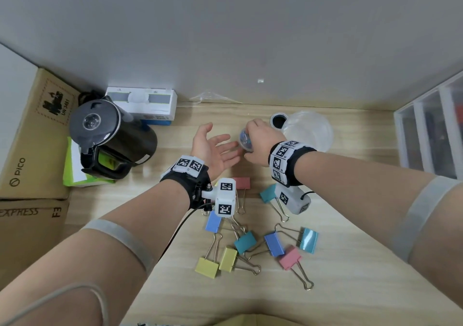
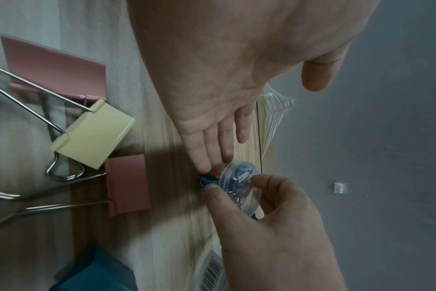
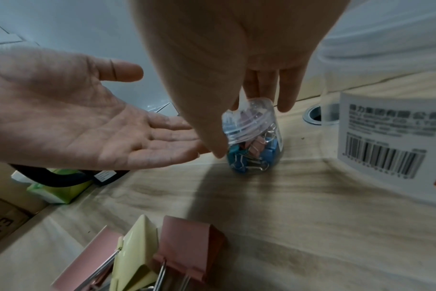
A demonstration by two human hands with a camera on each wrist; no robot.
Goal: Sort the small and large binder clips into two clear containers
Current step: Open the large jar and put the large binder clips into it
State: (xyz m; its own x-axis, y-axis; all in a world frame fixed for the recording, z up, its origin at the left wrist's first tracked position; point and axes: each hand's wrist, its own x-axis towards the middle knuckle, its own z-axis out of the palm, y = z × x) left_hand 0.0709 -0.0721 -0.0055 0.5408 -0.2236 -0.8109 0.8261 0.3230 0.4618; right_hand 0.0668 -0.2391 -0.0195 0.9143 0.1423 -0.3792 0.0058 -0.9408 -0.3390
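Observation:
A small clear jar (image 3: 255, 137) full of small blue and pink binder clips stands on the wooden desk. My right hand (image 1: 256, 139) grips its clear lid (image 2: 238, 187) from above. My left hand (image 1: 215, 149) lies open, palm up, just left of the jar, fingertips (image 2: 202, 163) close to its base. A larger clear container (image 1: 309, 130) with a barcode label (image 3: 386, 141) stands right of the jar. Several large clips lie nearer me: a pink one (image 1: 290, 258), a yellow one (image 1: 207, 266), a teal one (image 1: 245, 241) and a blue one (image 1: 274, 244).
A black kettle (image 1: 110, 135) sits at the left on a green pack, with cardboard boxes (image 1: 30, 137) beyond it. A white box (image 1: 145, 105) is against the wall. Clear drawers (image 1: 431, 130) stand at the right. A cable hole (image 1: 278, 121) is behind the jar.

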